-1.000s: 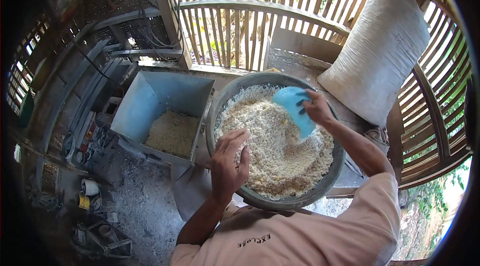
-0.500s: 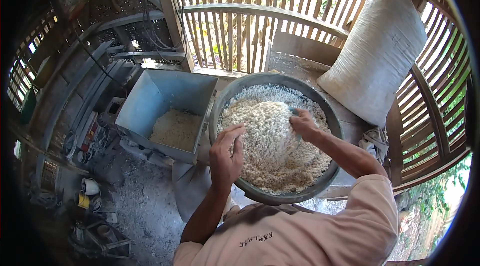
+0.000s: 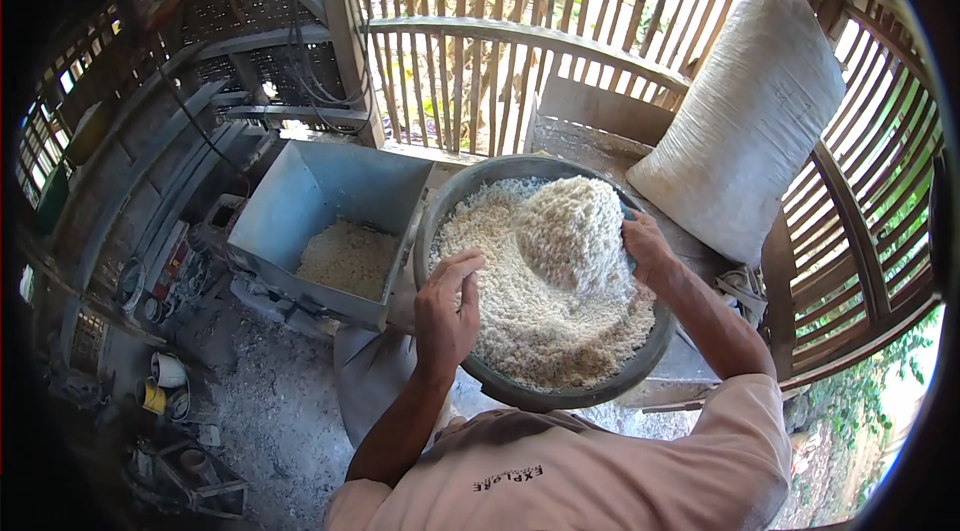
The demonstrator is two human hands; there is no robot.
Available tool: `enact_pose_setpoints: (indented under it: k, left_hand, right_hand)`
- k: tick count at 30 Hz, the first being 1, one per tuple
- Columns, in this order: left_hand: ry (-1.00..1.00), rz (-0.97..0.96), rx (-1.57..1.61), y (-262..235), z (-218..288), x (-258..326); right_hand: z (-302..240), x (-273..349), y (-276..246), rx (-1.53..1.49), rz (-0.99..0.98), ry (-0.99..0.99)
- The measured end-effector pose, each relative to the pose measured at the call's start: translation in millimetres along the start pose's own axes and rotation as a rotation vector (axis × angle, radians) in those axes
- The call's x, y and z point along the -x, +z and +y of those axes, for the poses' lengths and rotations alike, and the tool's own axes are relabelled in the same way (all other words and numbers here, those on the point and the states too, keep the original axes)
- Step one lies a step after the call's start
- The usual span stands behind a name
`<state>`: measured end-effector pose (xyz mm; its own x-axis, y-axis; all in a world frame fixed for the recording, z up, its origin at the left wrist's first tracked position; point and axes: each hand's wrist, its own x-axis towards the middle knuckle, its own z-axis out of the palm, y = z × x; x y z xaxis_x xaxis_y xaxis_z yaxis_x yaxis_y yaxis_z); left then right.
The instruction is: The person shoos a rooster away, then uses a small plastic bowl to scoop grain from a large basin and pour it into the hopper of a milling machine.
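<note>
Scoop (image 3: 627,207), blue | right hand (image 3: 652,249) clamped on it | left hand (image 3: 446,314) loosely spread at basin (image 3: 545,397) rim

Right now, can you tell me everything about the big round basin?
The wide round basin is dull grey, perhaps plastic, with a thick rim. It sits upright, holding pale, crumbly material, between the blue hopper and the white sack. The left hand is over its left rim; whether they touch is unclear.
</note>
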<state>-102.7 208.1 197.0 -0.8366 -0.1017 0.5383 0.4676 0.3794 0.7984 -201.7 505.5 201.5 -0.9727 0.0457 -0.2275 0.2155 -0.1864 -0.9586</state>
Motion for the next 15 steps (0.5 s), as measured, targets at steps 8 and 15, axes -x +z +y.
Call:
enact_pose_setpoints:
  k: [8,15]
  left_hand:
    - [0.022,-0.010,0.013,5,-3,3]
    - [-0.002,-0.037,0.076,-4,-3,2]
  right_hand:
    - [-102,-24,110,0.073,-0.233,-0.137]
    - [-129,-54,235,0.315,-0.320,-0.354]
